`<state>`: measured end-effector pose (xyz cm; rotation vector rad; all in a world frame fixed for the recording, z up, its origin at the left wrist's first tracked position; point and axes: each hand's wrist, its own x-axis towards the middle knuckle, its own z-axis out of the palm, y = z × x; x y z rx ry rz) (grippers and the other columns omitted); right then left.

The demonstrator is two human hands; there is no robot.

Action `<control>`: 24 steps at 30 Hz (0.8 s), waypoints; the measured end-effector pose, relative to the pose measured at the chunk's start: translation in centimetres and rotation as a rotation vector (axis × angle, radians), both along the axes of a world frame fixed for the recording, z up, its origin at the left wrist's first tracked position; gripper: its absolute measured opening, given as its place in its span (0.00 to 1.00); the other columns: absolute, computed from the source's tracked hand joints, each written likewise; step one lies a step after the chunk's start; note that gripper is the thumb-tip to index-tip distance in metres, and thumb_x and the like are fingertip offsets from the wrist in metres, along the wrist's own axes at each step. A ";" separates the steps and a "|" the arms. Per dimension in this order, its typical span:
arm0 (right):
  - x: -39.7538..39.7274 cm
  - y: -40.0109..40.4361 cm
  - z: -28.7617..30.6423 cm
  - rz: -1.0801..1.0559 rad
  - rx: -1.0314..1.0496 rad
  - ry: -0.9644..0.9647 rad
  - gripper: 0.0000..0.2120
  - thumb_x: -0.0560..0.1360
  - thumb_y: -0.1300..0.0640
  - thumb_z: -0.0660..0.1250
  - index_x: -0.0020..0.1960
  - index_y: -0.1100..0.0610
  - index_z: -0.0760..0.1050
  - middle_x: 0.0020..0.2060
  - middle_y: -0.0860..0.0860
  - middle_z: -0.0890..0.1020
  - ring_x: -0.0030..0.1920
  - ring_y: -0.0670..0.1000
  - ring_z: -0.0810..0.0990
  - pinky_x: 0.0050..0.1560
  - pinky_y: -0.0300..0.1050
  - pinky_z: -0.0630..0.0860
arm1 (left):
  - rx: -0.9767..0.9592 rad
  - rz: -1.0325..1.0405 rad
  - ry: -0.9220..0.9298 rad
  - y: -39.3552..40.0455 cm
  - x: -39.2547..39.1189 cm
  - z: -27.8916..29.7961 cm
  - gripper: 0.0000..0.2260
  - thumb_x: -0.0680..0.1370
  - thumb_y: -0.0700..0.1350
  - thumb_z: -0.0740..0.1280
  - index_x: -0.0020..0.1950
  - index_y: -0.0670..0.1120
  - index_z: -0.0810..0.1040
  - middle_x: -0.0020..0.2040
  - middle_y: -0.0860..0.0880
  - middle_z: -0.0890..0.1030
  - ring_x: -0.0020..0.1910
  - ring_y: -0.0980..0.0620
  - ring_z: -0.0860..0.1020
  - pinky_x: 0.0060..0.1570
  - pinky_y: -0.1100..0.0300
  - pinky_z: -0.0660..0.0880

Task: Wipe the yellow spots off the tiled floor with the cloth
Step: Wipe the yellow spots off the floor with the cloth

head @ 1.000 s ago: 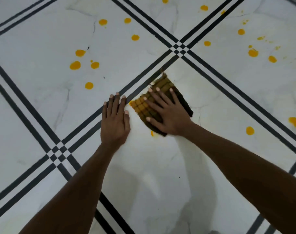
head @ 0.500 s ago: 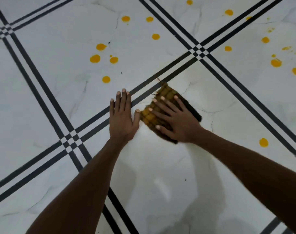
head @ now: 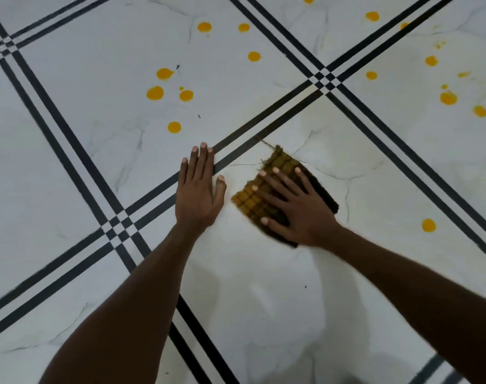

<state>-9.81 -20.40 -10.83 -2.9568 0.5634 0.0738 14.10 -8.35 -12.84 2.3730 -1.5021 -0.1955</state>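
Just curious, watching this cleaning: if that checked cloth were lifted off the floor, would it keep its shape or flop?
The cloth would probably flop: it looks like thin folded fabric with a frayed corner. It likely slides easily on the glossy tiled floor under the flat right hand. It seems light.

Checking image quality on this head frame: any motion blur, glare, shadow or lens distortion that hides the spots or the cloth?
Head view: the cloth is smeared at its near edge, and the right hand is slightly soft; the left hand and the yellow spots are sharp; soft shadows lie under both arms, with a faint sheen on the tiled floor between them; the black tile lines look almost straight, so little distortion shows.
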 end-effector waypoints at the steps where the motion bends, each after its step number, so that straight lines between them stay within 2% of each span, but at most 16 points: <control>1: -0.6 -1.9 -0.1 -0.057 -0.009 0.002 0.33 0.83 0.33 0.51 0.85 0.44 0.53 0.86 0.50 0.52 0.86 0.55 0.48 0.82 0.68 0.47 | 0.008 0.002 -0.013 -0.1 -0.2 -0.1 0.30 0.85 0.54 0.46 0.85 0.44 0.51 0.86 0.46 0.52 0.86 0.49 0.49 0.84 0.45 0.49; 4: 3.2 -7.1 -0.5 -0.425 -0.053 -0.047 0.34 0.83 0.32 0.48 0.85 0.43 0.52 0.85 0.53 0.54 0.85 0.59 0.52 0.81 0.73 0.47 | 0.014 0.005 -0.020 -0.3 -0.2 -0.2 0.30 0.85 0.54 0.45 0.85 0.44 0.52 0.86 0.46 0.53 0.86 0.48 0.49 0.84 0.46 0.49; 6: 7.7 -6.9 -0.6 -0.550 -0.039 -0.056 0.34 0.82 0.32 0.47 0.85 0.45 0.52 0.85 0.55 0.54 0.85 0.61 0.51 0.81 0.73 0.44 | 0.015 0.003 -0.029 -0.3 -0.1 -0.5 0.30 0.85 0.54 0.45 0.85 0.44 0.52 0.86 0.46 0.53 0.85 0.48 0.49 0.84 0.46 0.49; 7: 9.2 -5.4 -0.6 -0.506 -0.035 -0.063 0.34 0.83 0.32 0.47 0.85 0.45 0.52 0.85 0.55 0.54 0.85 0.61 0.51 0.80 0.74 0.45 | 0.012 0.002 -0.037 -0.3 -0.1 -0.5 0.29 0.85 0.54 0.45 0.85 0.43 0.53 0.86 0.46 0.54 0.85 0.47 0.50 0.84 0.46 0.50; 9: 9.1 -0.5 -0.3 -0.282 -0.023 -0.084 0.33 0.83 0.34 0.48 0.85 0.45 0.54 0.85 0.54 0.53 0.85 0.59 0.49 0.80 0.72 0.48 | 0.006 -0.008 -0.030 -0.2 0.1 -0.5 0.29 0.85 0.54 0.45 0.85 0.43 0.54 0.86 0.45 0.55 0.85 0.47 0.51 0.83 0.44 0.51; 11: 5.0 3.9 -0.3 -0.117 0.006 -0.083 0.33 0.84 0.34 0.51 0.85 0.45 0.54 0.85 0.52 0.52 0.86 0.56 0.48 0.81 0.70 0.47 | 0.001 -0.015 -0.015 0.0 -0.1 -0.4 0.30 0.85 0.54 0.44 0.85 0.43 0.53 0.86 0.45 0.54 0.85 0.47 0.50 0.83 0.44 0.50; 13: -0.2 5.0 -0.2 -0.059 0.011 -0.052 0.33 0.83 0.34 0.53 0.84 0.44 0.55 0.85 0.50 0.52 0.86 0.55 0.48 0.82 0.68 0.47 | 0.010 -0.012 -0.025 0.0 -0.1 -0.2 0.30 0.85 0.55 0.44 0.85 0.43 0.52 0.86 0.45 0.53 0.86 0.47 0.49 0.83 0.45 0.49; 16: -3.1 -1.7 -0.5 -0.239 -0.012 -0.038 0.33 0.82 0.32 0.50 0.84 0.43 0.57 0.85 0.51 0.55 0.85 0.56 0.52 0.80 0.70 0.51 | 0.027 0.001 -0.055 -0.2 -0.3 -0.5 0.31 0.86 0.56 0.45 0.85 0.42 0.52 0.86 0.45 0.53 0.85 0.47 0.49 0.84 0.45 0.49; 18: 0.1 -7.1 -0.3 -0.469 -0.040 -0.035 0.33 0.82 0.31 0.45 0.84 0.42 0.52 0.85 0.51 0.54 0.85 0.57 0.50 0.80 0.72 0.49 | 0.028 0.000 -0.050 -0.4 -0.3 -0.6 0.31 0.86 0.57 0.46 0.85 0.42 0.51 0.86 0.45 0.52 0.86 0.46 0.48 0.84 0.46 0.48; 20: 5.2 -9.4 -0.5 -0.614 -0.032 -0.048 0.34 0.82 0.31 0.45 0.84 0.42 0.51 0.85 0.52 0.52 0.85 0.59 0.50 0.80 0.73 0.46 | 0.024 -0.007 -0.051 -0.3 -0.2 -0.7 0.31 0.86 0.58 0.46 0.85 0.42 0.51 0.86 0.44 0.51 0.86 0.46 0.48 0.84 0.46 0.47; 22: 9.6 -7.7 -0.9 -0.574 -0.031 -0.069 0.33 0.82 0.32 0.46 0.84 0.43 0.54 0.85 0.54 0.53 0.85 0.60 0.51 0.80 0.73 0.46 | 0.015 -0.010 -0.069 -0.6 -0.2 -1.0 0.31 0.86 0.57 0.47 0.85 0.42 0.52 0.86 0.44 0.52 0.86 0.46 0.49 0.84 0.45 0.48; 24: 10.8 -2.4 -0.4 -0.388 -0.043 -0.129 0.32 0.83 0.33 0.49 0.84 0.44 0.56 0.85 0.53 0.56 0.85 0.59 0.52 0.79 0.72 0.49 | 0.016 -0.001 -0.061 -0.5 -0.1 -0.8 0.31 0.86 0.57 0.46 0.85 0.41 0.54 0.86 0.44 0.54 0.85 0.45 0.50 0.83 0.45 0.49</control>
